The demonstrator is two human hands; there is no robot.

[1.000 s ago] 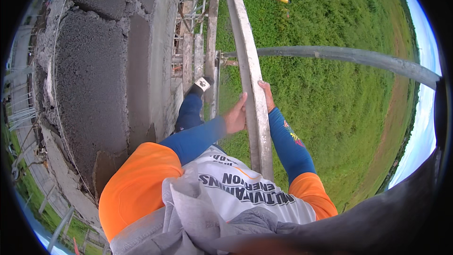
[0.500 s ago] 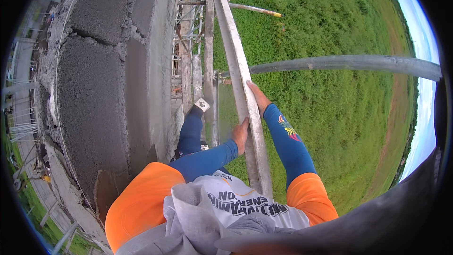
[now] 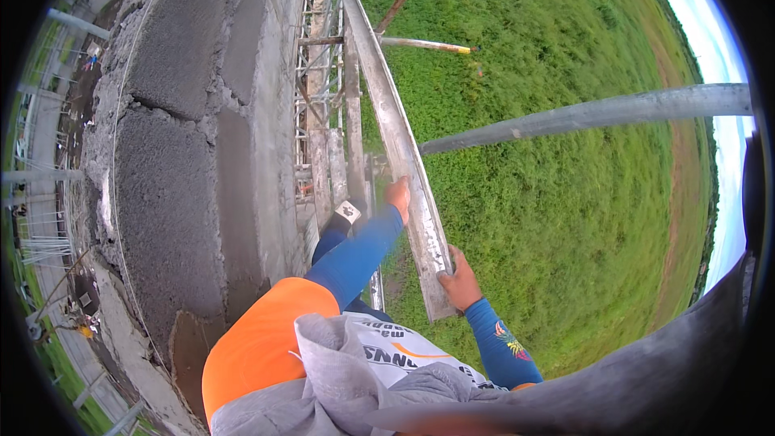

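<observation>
A long, pale, mortar-streaked straightedge bar (image 3: 395, 129) slants from the top centre down toward my body. My left hand (image 3: 397, 198) is closed on its left edge, partway along. My right hand (image 3: 458, 278) grips the right edge near the bar's lower end, thumb over the face. To the left runs a grey block wall (image 3: 169, 210) with rough mortar, a crack and a thin string line (image 3: 117, 218) along it. My foot (image 3: 345, 214) shows beside the wall, among narrow planks below the bar.
Scaffold planks and rungs (image 3: 319, 73) run along the wall's right side. A metal pipe (image 3: 581, 115) crosses to the right, high above green vegetation (image 3: 541, 218). A shorter pipe with a yellow end (image 3: 436, 45) sticks out farther up. Other scaffolding (image 3: 48, 173) lies far left.
The bar has shifted up and away from my body, its lower end coming into view. My left hand has moved up; my right hand has slid down to near the end.
</observation>
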